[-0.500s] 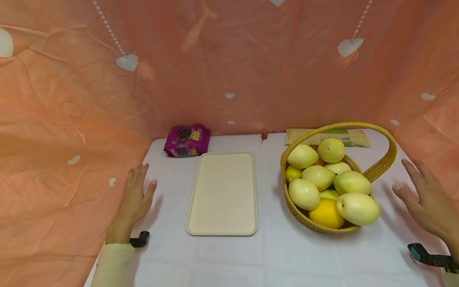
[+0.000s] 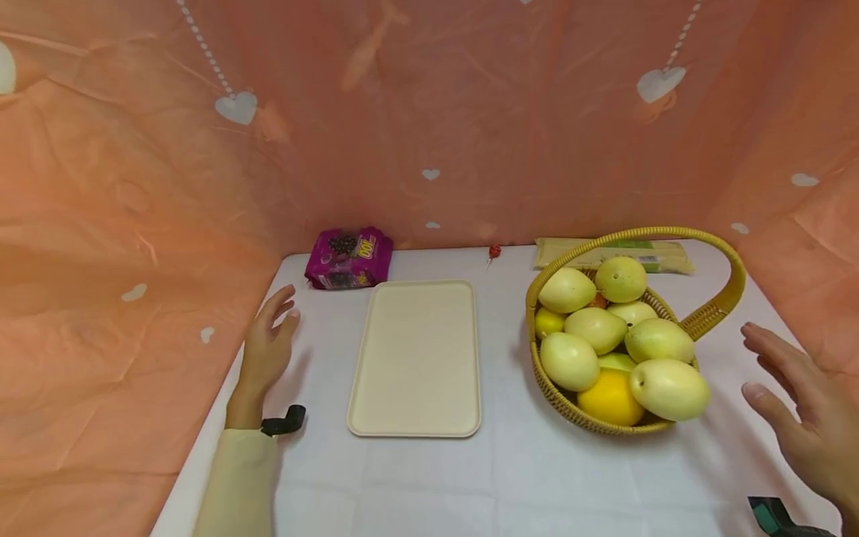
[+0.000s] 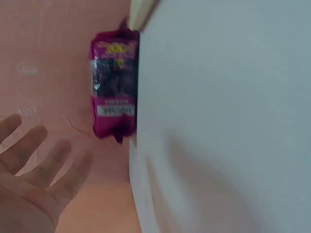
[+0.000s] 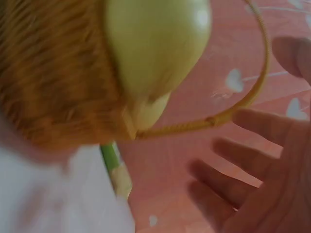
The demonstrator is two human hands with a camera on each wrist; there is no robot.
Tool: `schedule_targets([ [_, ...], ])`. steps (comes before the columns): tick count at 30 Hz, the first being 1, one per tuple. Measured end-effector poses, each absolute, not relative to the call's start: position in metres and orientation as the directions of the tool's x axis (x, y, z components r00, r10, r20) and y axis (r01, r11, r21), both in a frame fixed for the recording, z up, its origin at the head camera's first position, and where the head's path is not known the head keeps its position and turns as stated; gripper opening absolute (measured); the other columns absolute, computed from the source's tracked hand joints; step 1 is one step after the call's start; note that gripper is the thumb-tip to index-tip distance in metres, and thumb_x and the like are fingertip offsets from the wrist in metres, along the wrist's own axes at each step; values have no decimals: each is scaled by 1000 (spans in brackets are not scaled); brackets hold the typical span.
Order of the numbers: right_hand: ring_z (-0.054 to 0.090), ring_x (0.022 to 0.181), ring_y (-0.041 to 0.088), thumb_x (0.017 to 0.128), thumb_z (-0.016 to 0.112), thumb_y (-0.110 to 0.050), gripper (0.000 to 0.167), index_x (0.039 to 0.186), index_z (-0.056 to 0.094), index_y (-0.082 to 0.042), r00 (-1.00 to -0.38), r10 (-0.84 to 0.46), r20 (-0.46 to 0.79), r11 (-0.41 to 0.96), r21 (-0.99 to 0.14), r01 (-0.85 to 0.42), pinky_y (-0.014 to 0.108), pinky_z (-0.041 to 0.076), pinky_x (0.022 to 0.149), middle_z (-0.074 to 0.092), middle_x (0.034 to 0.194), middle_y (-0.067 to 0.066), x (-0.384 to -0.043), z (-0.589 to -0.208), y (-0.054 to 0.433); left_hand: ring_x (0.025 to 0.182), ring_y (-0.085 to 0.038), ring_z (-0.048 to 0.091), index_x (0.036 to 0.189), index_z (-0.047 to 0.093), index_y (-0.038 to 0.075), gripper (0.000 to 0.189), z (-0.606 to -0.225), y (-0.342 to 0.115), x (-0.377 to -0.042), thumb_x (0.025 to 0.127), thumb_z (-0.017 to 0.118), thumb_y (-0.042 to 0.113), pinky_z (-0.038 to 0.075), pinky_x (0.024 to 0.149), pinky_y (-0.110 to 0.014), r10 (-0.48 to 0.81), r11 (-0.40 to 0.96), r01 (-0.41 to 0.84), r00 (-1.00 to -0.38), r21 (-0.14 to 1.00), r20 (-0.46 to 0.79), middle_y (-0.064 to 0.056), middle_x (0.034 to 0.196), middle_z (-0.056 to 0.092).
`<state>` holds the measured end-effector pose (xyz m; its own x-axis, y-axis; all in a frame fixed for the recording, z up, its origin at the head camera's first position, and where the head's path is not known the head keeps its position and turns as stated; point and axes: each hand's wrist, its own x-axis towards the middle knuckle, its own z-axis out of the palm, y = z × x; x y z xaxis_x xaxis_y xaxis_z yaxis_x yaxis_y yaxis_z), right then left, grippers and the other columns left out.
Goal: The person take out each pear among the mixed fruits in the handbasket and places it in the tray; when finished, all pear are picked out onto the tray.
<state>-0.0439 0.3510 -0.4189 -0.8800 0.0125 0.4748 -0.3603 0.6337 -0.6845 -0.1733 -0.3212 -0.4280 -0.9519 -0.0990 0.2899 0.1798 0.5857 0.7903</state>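
My left hand [image 2: 267, 350] hovers over the table's left side, fingers loosely bent, holding nothing. The purple snack package [image 2: 350, 258] lies beyond it, and the left wrist view shows that package [image 3: 115, 85] past the spread fingers. To the right of that hand lies a beige rectangular tray [image 2: 417, 358]. On the right, a woven basket [image 2: 562, 406] with a tall arched handle is heaped with pale yellow-green melons [image 2: 596, 330] and a bright yellow fruit [image 2: 611, 397]. My right hand [image 2: 805, 410] is beside the basket, apart from it, with nothing in its fingers.
A red lollipop [image 2: 494, 252] lies at the table's back edge. Behind the basket is a long pale package [image 2: 664, 257] with a green patch. Orange cloth [image 2: 470, 134] with white hearts hangs around the back and sides of the white table [image 2: 429, 485].
My left hand has shifted slightly right and forward, its fingers a little more bent. The right hand has dropped slightly toward me. The tray, basket and packages stay where they were.
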Motion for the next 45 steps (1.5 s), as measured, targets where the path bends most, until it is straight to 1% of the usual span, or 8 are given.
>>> schedule_targets([
  [2,48,135,-17,96,68,14,75,165,48,-8,-899,3,437,607,-716,-346,-2,31,112,53,155,-30,-36,-417,344,148,-38,57,162,52,9,49,-429,-315,-180,114,56,18,49,112,-20,-86,574,173,-959,800,270,-15,163,57],
  [5,55,132,-15,87,76,20,85,163,50,-5,-916,-22,400,593,-733,-334,-1,38,106,59,154,-22,-28,-414,335,148,-38,57,160,56,8,48,-430,-307,-194,114,58,20,52,117,-40,-60,572,151,-973,806,224,-16,161,59],
  [10,59,130,-10,74,85,24,97,161,53,-4,-926,-73,370,594,-730,-338,1,40,106,60,157,-8,-28,-411,323,157,-46,42,161,53,8,51,-430,-292,-218,113,58,25,38,126,-66,23,615,102,-994,782,111,-20,170,47],
  [18,58,126,-7,67,95,18,96,154,62,-9,-921,-99,376,620,-701,-353,1,39,108,63,146,-15,-36,-414,309,166,-52,20,171,34,7,61,-434,-278,-237,113,45,22,14,133,-72,203,773,64,-968,631,-150,-27,178,29],
  [24,53,132,-5,63,96,17,96,151,65,-9,-903,-105,416,637,-669,-382,0,37,109,61,147,-18,-39,-418,305,164,-64,-9,174,29,12,68,-434,-273,-240,108,41,20,-8,122,-87,224,839,22,-925,544,-307,-29,182,8],
  [29,55,124,-6,58,99,17,99,148,67,-9,-882,-111,459,683,-609,-403,-2,40,102,61,145,-14,-40,-414,302,164,-62,-14,174,28,13,68,-438,-273,-240,109,45,22,-11,122,-86,241,824,22,-918,566,-315,-29,182,4],
  [34,56,116,-12,55,102,12,101,148,68,-10,-866,-82,493,736,-556,-386,-3,41,97,61,142,-20,-39,-406,295,163,-63,-17,175,27,16,68,-441,-270,-240,112,48,26,-13,120,-87,269,813,33,-907,581,-325,-29,182,1],
  [45,60,112,-14,61,101,11,98,150,67,-12,-872,-17,489,695,-622,-362,-1,44,100,61,137,-31,-51,-405,275,160,-65,-21,177,19,22,71,-440,-277,-245,113,48,26,-15,115,-91,301,805,49,-893,591,-335,-29,182,-7],
])
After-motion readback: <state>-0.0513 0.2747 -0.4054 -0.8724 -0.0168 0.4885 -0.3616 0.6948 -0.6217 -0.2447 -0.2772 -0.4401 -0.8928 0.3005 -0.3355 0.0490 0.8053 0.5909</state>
